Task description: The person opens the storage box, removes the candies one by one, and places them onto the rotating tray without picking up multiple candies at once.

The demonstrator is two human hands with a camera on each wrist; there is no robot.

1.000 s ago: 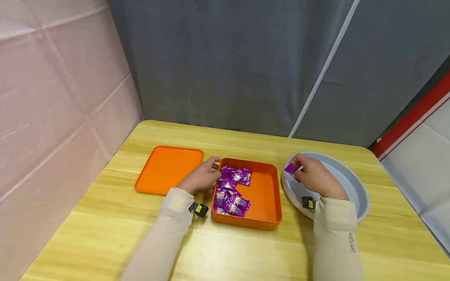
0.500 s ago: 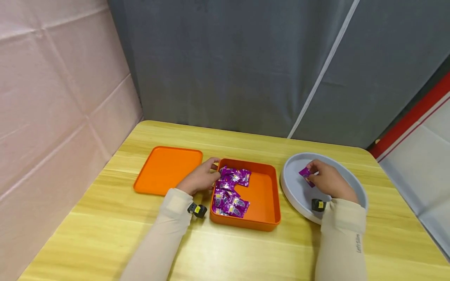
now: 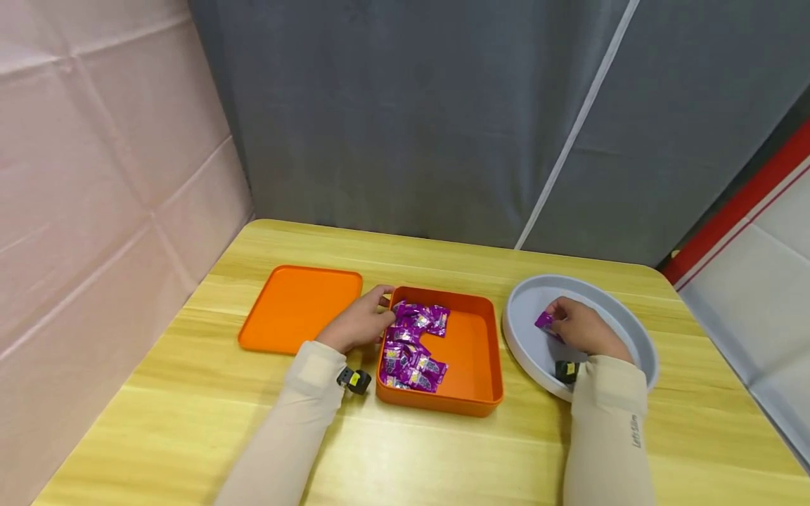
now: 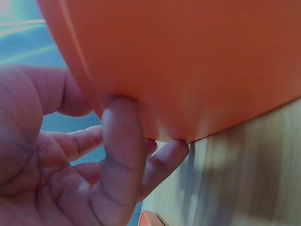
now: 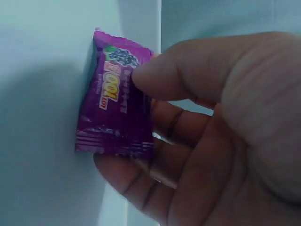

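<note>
Candy (image 5: pixel 115 113) sits pinched in the right hand (image 3: pixel 585 330) grip, seemingly against the grey tray (image 3: pixel 633 334).

Orange boxes: 1 (image 3: pixel 471 365)
Orange lids: 1 (image 3: pixel 297 306)
Grey round trays: 1 (image 3: pixel 623 325)
Purple candies in the box, just right of the left grip: a heap, too overlapped to count (image 3: pixel 411 344)
Purple candies in the right grip: 1 (image 3: pixel 544 321)
Hands: 2, left (image 3: pixel 357 325) and right (image 3: pixel 585 329)
Counters: 1 (image 3: pixel 443 450)
</note>
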